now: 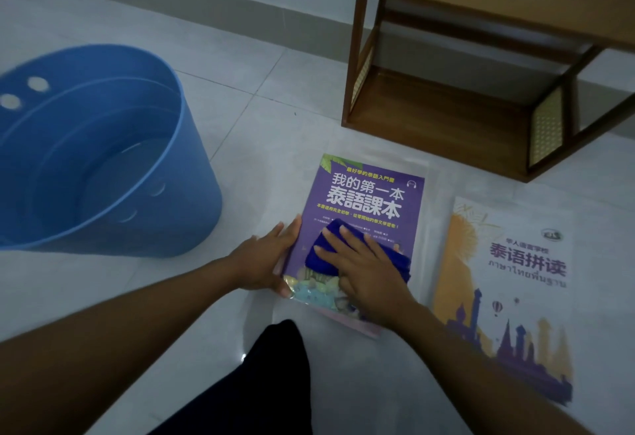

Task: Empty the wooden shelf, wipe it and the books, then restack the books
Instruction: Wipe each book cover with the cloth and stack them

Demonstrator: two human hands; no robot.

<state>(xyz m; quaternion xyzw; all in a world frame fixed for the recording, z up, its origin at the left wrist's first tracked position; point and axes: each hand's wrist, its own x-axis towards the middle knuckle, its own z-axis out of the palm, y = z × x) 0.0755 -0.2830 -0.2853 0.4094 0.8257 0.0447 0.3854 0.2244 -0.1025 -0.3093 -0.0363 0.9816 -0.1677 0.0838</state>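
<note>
A purple book (367,201) lies on top of a small stack on the tiled floor in front of me. My right hand (367,269) presses a dark blue cloth (347,245) flat on its cover. My left hand (268,259) grips the book's left edge, holding it steady. A white book with an orange and purple skyline (515,297) lies flat on the floor to the right. The wooden shelf (464,98) stands at the upper right, and its visible boards carry nothing.
A blue plastic bucket (103,160) with water in it stands on the floor to the left. My knee in dark cloth (271,372) is at the bottom centre. A wall with a grey skirting runs along the back.
</note>
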